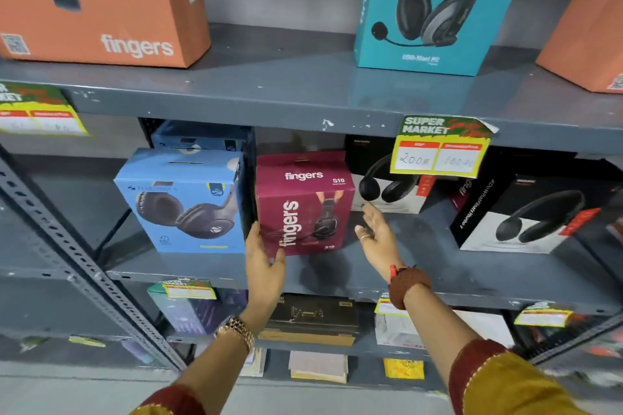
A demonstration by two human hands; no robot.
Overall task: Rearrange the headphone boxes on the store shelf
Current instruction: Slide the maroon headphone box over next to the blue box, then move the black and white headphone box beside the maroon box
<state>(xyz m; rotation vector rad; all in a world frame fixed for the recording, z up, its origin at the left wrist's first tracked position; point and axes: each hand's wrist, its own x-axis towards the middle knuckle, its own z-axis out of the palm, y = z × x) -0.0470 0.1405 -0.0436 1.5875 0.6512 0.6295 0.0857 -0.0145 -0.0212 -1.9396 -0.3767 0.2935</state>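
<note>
A magenta "fingers" headphone box (pixel 303 202) stands on the middle shelf (pixel 421 266). My left hand (pixel 264 261) touches its lower left corner, thumb on the front face and fingers along the left side. My right hand (pixel 377 232) hovers just right of the box with spread fingers, holding nothing. A light blue headphone box (pixel 182 199) stands directly left of the magenta one. Behind and to the right are a black-and-white box (pixel 381 178) and a second, larger black-and-white box (pixel 526 212).
The top shelf (pixel 303 87) carries an orange box (pixel 101 0), a teal headset box (pixel 435 3) and another orange box (pixel 590 30). Price tags (pixel 441 148) hang from the shelf edges. A perforated upright (pixel 67 246) slants at left. Lower shelves hold several small boxes.
</note>
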